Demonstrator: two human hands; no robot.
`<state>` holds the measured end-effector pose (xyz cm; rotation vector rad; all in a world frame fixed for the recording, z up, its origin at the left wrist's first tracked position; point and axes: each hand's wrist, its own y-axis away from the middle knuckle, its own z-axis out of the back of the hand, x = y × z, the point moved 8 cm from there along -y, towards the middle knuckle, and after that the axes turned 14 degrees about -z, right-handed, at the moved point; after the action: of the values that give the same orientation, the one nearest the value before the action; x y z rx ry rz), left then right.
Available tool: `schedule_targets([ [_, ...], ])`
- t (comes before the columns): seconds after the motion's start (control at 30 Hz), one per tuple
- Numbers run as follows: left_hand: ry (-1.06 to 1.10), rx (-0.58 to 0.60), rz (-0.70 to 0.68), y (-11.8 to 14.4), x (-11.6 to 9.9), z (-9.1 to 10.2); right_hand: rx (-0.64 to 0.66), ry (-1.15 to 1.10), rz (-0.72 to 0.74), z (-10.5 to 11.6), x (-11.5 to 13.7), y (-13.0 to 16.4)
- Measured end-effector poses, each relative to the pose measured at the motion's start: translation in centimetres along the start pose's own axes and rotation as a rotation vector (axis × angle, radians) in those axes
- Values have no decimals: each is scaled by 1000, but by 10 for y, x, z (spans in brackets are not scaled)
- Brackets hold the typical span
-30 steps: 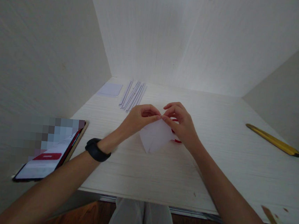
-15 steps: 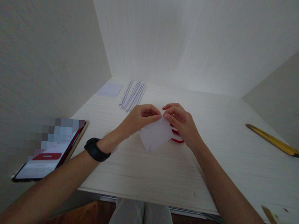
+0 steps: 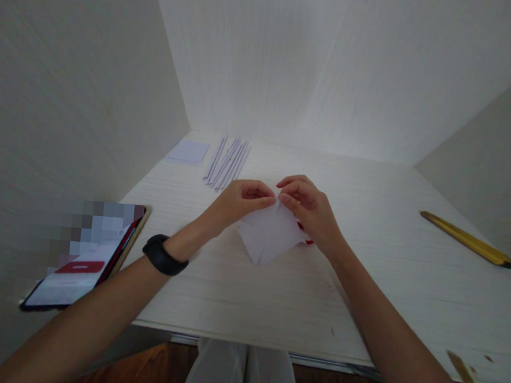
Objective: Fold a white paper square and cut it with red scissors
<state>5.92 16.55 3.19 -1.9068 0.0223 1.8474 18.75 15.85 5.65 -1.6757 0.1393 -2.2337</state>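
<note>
A small white sheet of paper hangs by its top corner between my two hands, its lower corner pointing towards me with a small slit or crease there. My left hand, with a black band on the wrist, pinches the paper between thumb and fingers. Opposite it, my right hand pinches the same corner, thumb and forefinger almost touching the left fingertips. Partly hidden behind the paper and my right hand lies a red-handled object, only bits of its curved red edge showing.
Several narrow folded paper strips lie at the back left, beside a flat white paper piece. A tablet in a case leans at the left. On the right is a yellow box cutter-like tool. Walls enclose the white table.
The paper's lower part has swung slightly to the right and towards me, covering more of the red object. Both hands keep nearly the same place and pinch.
</note>
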Motion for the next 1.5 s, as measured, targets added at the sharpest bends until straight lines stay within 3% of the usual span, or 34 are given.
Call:
schedule_targets([
  [0.27, 142, 35, 105, 5, 9, -3, 132, -168, -42, -4, -3, -1],
  [0.83, 161, 42, 112, 6, 9, -4, 170, -269, -88, -6, -4, 0],
  [1.17, 163, 2, 35, 4, 1, -6, 167, -296, -97, -7, -2, 1],
  [1.5, 30, 7, -97, 2, -11, -6, 149, -343, -116, -7, -5, 0],
])
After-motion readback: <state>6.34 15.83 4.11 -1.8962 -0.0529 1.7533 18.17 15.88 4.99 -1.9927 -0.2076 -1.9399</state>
